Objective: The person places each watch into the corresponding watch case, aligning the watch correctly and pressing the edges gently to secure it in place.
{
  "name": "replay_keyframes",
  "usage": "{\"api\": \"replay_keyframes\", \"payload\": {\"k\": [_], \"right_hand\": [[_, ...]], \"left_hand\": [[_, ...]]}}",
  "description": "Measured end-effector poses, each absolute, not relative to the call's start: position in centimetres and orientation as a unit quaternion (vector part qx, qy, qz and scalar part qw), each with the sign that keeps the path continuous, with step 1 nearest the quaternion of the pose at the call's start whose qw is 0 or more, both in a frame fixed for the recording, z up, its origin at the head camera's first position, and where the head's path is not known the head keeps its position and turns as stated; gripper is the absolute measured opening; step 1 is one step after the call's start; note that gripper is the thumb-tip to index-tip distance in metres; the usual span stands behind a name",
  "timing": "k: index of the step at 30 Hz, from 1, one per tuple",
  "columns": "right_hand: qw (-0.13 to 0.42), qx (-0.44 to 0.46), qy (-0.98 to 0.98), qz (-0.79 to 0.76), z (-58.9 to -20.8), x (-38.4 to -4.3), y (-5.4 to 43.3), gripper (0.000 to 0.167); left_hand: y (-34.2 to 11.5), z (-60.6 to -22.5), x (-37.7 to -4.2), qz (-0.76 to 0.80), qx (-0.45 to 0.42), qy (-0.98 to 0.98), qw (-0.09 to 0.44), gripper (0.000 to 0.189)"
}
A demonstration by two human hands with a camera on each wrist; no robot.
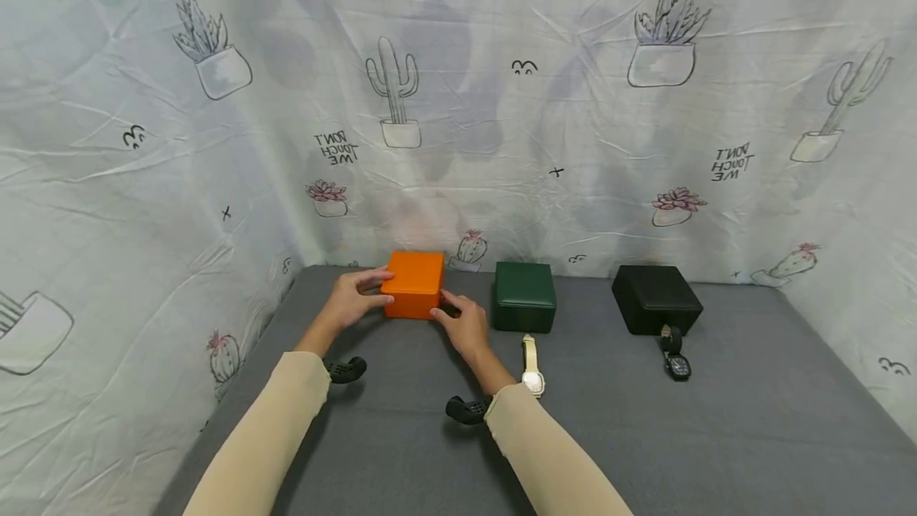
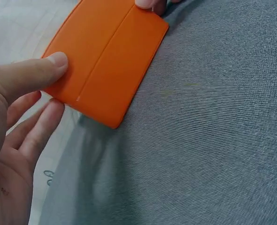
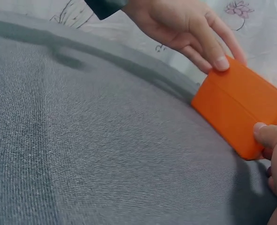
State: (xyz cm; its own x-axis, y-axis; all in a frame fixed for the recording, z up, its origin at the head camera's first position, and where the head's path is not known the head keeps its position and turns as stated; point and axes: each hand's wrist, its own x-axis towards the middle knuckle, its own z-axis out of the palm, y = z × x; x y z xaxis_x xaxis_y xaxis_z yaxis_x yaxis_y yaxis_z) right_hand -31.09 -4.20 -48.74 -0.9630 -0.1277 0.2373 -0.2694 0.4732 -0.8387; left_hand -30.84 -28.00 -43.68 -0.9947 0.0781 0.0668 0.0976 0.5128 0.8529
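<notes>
We see the orange box [image 1: 414, 285] at the back of the grey table [image 1: 411, 444], directly between two hands about equally near it, its wider-than-tall front face spanning from one to the other. The left hand [image 1: 351, 299] pinches its left end and the right hand [image 1: 467, 327] its right, each thumb on the front face; we cannot tell whether its base fully rests. Rightward we find a green box [image 1: 525, 297], then a black box [image 1: 657, 299].

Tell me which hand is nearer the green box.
Right: the right hand is just left of the green box; the left hand is farther off, at the orange box's left side.
</notes>
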Motion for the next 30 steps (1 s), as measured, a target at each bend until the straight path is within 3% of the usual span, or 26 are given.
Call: {"api": "replay_keyframes", "payload": {"k": [7,16,30], "right_hand": [[0.044,0.142,-0.83,0.538,-48.0,-30.8,-3.5,0.049],[0.013,0.155,-0.806,0.571,-46.5,-29.6,-2.7,0.052],[0.033,0.181,-0.782,0.596,-43.5,-28.3,0.1,0.046]], "left_hand": [[-27.7,-42.4,-30.8,-0.47,-0.065,-0.88,0.024,0.065],[-25.6,-40.6,-30.6,-0.438,-0.093,-0.893,0.038,0.067],[-23.0,-41.8,-31.3,-0.319,-0.085,-0.942,0.062,0.052]]}}
